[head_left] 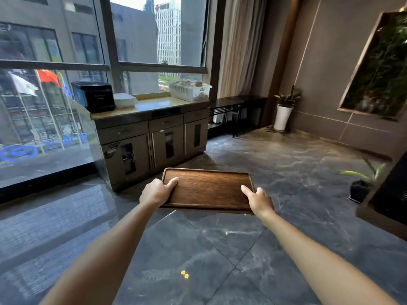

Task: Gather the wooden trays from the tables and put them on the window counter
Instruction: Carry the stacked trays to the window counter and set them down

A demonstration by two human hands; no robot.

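Note:
I hold a dark brown wooden tray (209, 189) level in front of me, above the grey marble floor. My left hand (156, 192) grips its left edge with the thumb lying on top. At the tray's right edge, my right hand (258, 200) grips the same way. The tray has nothing on it. Ahead and to the left stands the window counter (154, 105), a pale stone top over a cabinet with drawers and glazed doors, some distance beyond the tray.
On the counter sit a black box-like appliance (93, 95), a white folded stack (124, 100) and a white slotted basket (189, 90). A low dark bench (237, 102) and a potted plant in a white vase (284, 111) stand to the right. Another plant (361, 183) is at right.

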